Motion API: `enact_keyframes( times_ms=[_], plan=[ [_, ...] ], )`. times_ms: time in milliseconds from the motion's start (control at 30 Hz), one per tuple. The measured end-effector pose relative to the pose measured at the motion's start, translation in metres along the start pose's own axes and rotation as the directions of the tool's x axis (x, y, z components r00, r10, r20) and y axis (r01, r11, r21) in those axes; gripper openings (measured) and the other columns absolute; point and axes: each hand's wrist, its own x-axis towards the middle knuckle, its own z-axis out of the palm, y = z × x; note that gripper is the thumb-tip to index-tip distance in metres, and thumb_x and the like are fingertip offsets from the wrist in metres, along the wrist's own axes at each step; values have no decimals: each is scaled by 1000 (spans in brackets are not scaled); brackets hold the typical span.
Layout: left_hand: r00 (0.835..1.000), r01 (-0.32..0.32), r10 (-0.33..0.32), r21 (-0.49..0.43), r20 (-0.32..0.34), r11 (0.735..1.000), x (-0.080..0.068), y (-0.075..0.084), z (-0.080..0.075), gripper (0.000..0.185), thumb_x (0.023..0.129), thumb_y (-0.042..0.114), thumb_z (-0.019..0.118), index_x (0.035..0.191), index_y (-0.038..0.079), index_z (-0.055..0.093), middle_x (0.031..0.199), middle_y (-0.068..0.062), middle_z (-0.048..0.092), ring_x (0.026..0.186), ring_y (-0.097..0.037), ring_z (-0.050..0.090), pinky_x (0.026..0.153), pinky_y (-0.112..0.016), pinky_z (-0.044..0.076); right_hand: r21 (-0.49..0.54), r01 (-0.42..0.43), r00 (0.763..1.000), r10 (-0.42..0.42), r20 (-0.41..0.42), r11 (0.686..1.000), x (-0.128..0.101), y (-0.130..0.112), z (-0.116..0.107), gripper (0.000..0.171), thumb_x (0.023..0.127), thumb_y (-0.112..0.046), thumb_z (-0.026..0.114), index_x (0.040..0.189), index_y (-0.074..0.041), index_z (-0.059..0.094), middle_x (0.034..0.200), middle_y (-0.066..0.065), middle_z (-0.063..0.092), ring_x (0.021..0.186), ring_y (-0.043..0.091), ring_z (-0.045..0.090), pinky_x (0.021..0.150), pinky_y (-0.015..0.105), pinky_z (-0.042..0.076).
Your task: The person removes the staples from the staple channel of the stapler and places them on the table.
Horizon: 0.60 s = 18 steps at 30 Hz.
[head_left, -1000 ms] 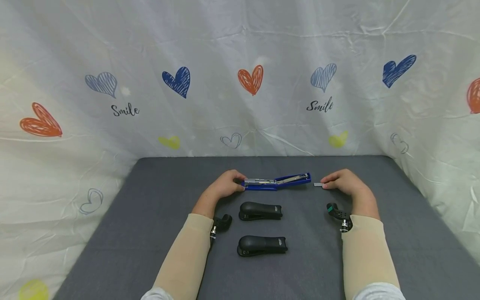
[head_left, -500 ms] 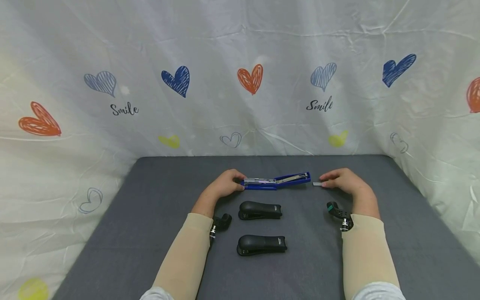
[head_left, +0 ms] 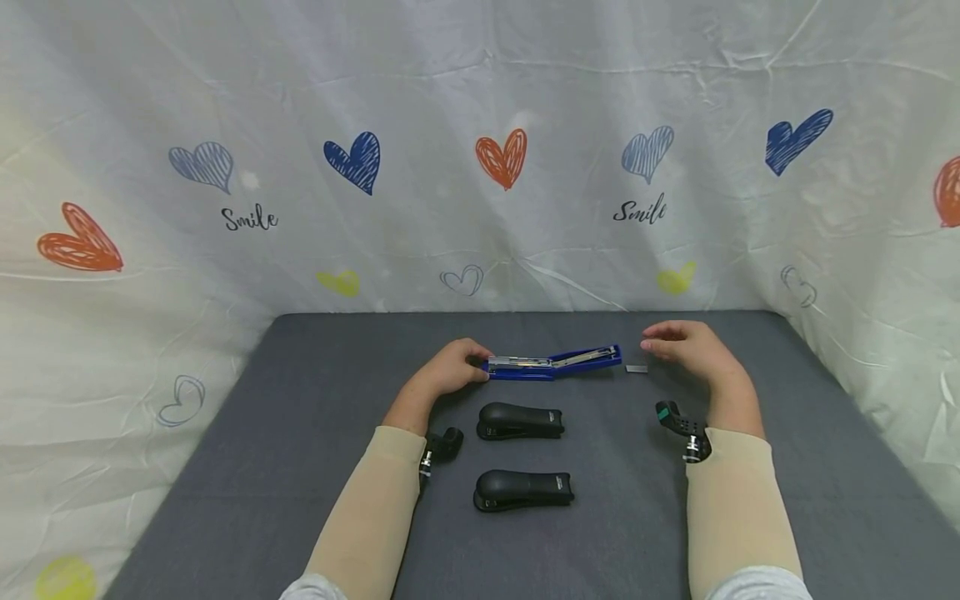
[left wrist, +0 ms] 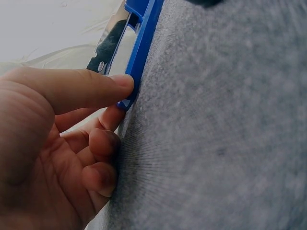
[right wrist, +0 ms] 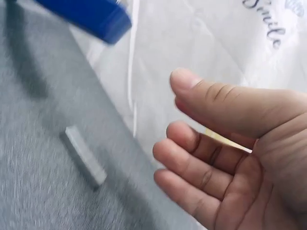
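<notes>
Here, at twelve o'clock on counter (head_left: 615, 483), pinching opened blue stapler (head_left: 552, 367) by its nine-o'clock end with left hand (head_left: 452, 367); hovering with right hand (head_left: 693, 348), thumb parted from fingers, two o'clock from staple strip (head_left: 637, 368).

On my feed I can read just 1 word, "Smile", in dark script, 2x on the white backdrop (head_left: 562, 100): L print (head_left: 251, 218) & R print (head_left: 640, 209), ea. below a lt. blue heart. R wrist cam also gives me a "Smile", running aslant nr top R corner, S partly cut by the frame edge. Far black stapler (head_left: 520, 421) & near black stapler (head_left: 522, 490) ea. have a tiny pale mark nr R end, too sm. to read. L wrist cam: oval mark (left wrist: 100, 66) on blue stapler's (left wrist: 143, 50) metal rail, illegible to me.
</notes>
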Motion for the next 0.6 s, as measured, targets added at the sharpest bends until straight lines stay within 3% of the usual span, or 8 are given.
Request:
enact_keyframes(
  times_ms=[167,367,600],
  plan=[
    [1000,-3,3,-5,1,1000,0,0,1,33,90,5,76,123,2,74,123,-13,65,117,-30,58,104,-47,44,60,54,998,-53,-23,997,-2,-16,-3,59,99,-45,68,138,-3,59,142,20,55,130,39,50,109,60,36],
    [1000,-11,11,-1,0,1000,0,1,0,33,90,5,76,122,2,74,122,-13,66,116,-30,59,104,-47,44,112,124,992,-120,-42,986,-3,-37,-1,57,99,-43,69,137,-3,60,137,20,59,127,36,53,108,59,37],
    [1000,1,-1,8,-1,1000,-1,2,0,34,90,7,76,124,2,73,123,-13,66,114,-29,59,103,-47,45,165,218,976,-214,-40,962,-3,-60,7,49,101,-31,69,138,-1,59,135,21,62,111,11,62,106,50,42]
  ],
)
